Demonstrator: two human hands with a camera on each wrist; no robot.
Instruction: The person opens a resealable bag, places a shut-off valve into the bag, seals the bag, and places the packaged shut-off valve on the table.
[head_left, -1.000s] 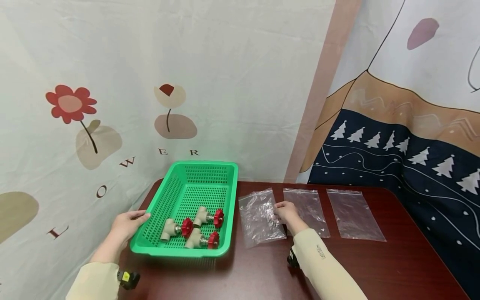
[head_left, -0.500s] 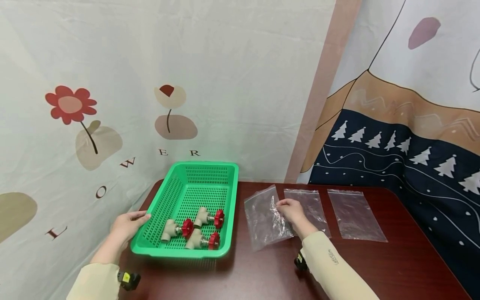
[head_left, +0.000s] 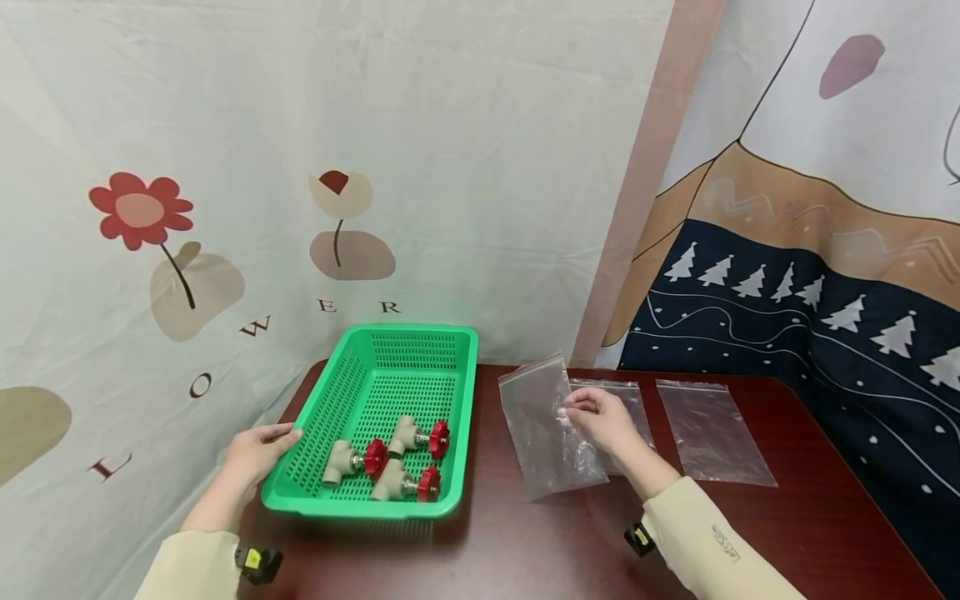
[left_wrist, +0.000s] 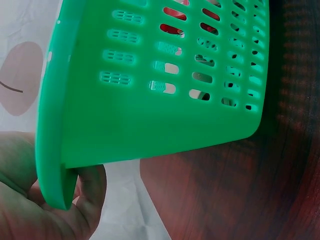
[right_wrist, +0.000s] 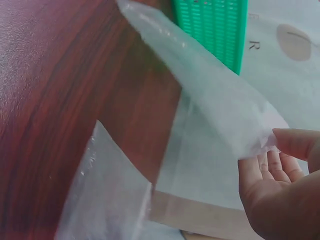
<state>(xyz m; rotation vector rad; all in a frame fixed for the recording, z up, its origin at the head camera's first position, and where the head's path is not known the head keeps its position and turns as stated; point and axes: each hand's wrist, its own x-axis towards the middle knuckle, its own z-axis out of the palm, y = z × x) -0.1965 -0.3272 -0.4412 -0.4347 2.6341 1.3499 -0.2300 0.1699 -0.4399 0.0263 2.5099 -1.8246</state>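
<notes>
My left hand (head_left: 255, 457) grips the left rim of a green plastic basket (head_left: 463, 392); in the left wrist view its fingers curl under the basket's rim (left_wrist: 55, 150). Three beige pipe valves with red handwheels lie in the basket's near end: one at the left (head_left: 341, 461), one behind (head_left: 405, 434), one in front (head_left: 390, 481). My right hand (head_left: 607, 425) pinches the right edge of a clear zip bag (head_left: 536, 433) between thumb and forefinger. The right wrist view shows that bag (right_wrist: 215, 95) raised off the table, hanging from the fingertips of the hand (right_wrist: 285, 190).
Two more clear zip bags lie flat on the dark red table (head_left: 510, 550), one partly behind my right hand (head_left: 630, 400) and one farther right (head_left: 716, 433). A printed cloth wall (head_left: 480, 167) stands close behind the basket and the table's back edge.
My right hand has moved right and lifted the pinched zip bag, which now stands up more from the table. The left hand, basket and valves have stayed in place.
</notes>
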